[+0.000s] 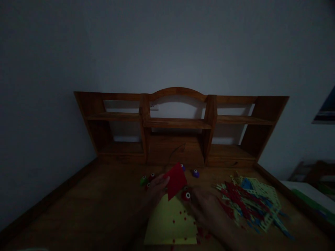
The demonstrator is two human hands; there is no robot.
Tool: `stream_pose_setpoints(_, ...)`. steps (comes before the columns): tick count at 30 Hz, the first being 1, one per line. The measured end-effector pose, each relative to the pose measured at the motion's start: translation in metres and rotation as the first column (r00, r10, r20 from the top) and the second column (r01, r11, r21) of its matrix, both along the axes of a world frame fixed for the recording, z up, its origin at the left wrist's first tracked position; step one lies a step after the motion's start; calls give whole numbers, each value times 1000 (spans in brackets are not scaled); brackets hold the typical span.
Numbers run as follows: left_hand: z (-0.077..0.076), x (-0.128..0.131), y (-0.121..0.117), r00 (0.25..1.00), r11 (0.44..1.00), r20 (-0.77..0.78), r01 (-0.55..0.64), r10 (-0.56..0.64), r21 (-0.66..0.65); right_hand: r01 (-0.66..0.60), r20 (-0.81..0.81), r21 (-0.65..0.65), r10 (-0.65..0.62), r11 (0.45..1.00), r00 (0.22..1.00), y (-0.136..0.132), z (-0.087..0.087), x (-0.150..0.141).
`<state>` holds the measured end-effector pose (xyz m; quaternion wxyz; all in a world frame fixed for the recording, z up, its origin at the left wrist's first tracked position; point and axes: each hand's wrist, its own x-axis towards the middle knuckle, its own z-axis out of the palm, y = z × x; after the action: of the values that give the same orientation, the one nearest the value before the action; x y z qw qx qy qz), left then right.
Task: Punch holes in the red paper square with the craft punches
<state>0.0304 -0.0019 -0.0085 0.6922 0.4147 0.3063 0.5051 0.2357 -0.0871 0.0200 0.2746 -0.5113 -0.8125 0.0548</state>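
My left hand (155, 190) pinches the left edge of a red sheet of paper (176, 180), held tilted above the desk. At the paper's lower right, my right hand (205, 205) has its fingers around a small red craft punch (186, 196) with a round white eye on it. Whether the paper sits inside the punch is too dark to tell. Beneath both hands lies a yellow sheet (167, 223) scattered with small red paper bits (173, 221). Similar eyed pieces stand nearby: a green one (143, 180), red ones (152, 175) and a purple one (195, 173).
A heap of yellow, red and blue plastic pieces (251, 198) covers the desk's right side. Across the back stands a wooden shelf unit (178, 123) against the wall. Raised wooden edges (49, 195) border the desk. The room is dim.
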Motion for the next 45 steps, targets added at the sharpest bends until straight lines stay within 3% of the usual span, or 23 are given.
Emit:
stream_pose_setpoints(5,5,0,-6,999,999,-46,-15,17,34,-143,60,-81,148,986,987,-7,-9,-22)
stream_pose_setpoints(9,6,-1,-6,985,996,-152,-67,76,60,-110,-176,-144,84,983,981,-1,-11,-12)
stream_pose_setpoints(11,8,-2,-7,969,988,-202,-127,142,85,-122,-422,-195,29,973,906,5,-10,-2)
stream_pose_setpoints(13,9,-3,-8,952,982,-251,-146,173,121,-215,-679,-328,-71,920,731,12,-10,7)
stream_pose_setpoints(15,10,-4,-9,944,983,-298,-103,144,151,-302,-808,-422,-204,855,553,16,-9,9)
stream_pose_setpoints(16,10,-3,-10,940,984,-319,-76,124,159,-319,-826,-445,-246,837,507,17,-9,9)
stream_pose_setpoints(21,4,2,-13,901,969,-410,-42,143,245,-294,-821,-434,-240,852,518,12,-11,-5)
stream_pose_setpoints(23,1,4,-12,891,946,-422,-27,169,322,-269,-831,-424,-253,865,496,13,-15,-6)
stream_pose_setpoints(26,-1,4,-11,861,912,-477,37,179,409,-181,-867,-397,-304,899,395,19,-19,2)
stream_pose_setpoints(30,-3,1,-17,703,820,-672,230,233,525,-26,-890,-383,-361,923,279,25,-18,18)
stream_pose_setpoints(33,-4,-1,-24,586,705,-754,399,295,586,46,-889,-389,-388,920,242,27,-21,25)
stream_pose_setpoints(35,-5,-3,-26,548,675,-778,450,309,585,54,-889,-392,-393,919,236,28,-25,26)
stream_pose_setpoints(38,-4,-3,-27,537,681,-783,446,315,580,50,-883,-396,-395,917,254,29,-29,26)
stream_pose_setpoints(41,-2,0,-25,585,711,-748,376,315,594,60,-886,-385,-387,921,255,26,-26,25)
stream_pose_setpoints(45,-4,5,-19,757,865,-622,163,198,475,42,-882,-386,-382,921,277,22,-17,21)
